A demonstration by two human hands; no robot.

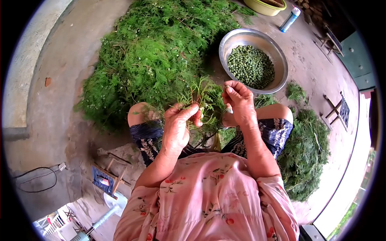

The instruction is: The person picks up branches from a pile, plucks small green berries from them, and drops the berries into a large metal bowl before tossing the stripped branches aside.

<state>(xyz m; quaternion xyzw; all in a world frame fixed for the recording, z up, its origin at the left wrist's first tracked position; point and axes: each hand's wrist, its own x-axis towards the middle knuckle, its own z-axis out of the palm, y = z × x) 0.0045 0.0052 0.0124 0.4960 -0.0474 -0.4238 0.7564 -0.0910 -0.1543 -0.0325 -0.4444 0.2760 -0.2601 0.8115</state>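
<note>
My left hand (180, 120) is closed around a leafy evergreen sprig (197, 95), with thumb and fingers pinching its stem. The sprig's flat green fronds point up and away from me. To its right, my right hand (241, 103) is raised with thumb and forefinger pressed together, near the bowl's close rim. Whatever lies between those fingertips is too small to name. Just beyond that hand stands a wide metal bowl (281, 72), partly filled with small round green cones (250, 66).
A large heap of cut evergreen branches (157, 52) covers the floor ahead and left. Another branch pile (307, 156) lies by my right knee. A yellow basin (263, 7) and a blue-white can (290, 19) stand beyond the bowl. Small folding stools (107, 180) sit at the sides.
</note>
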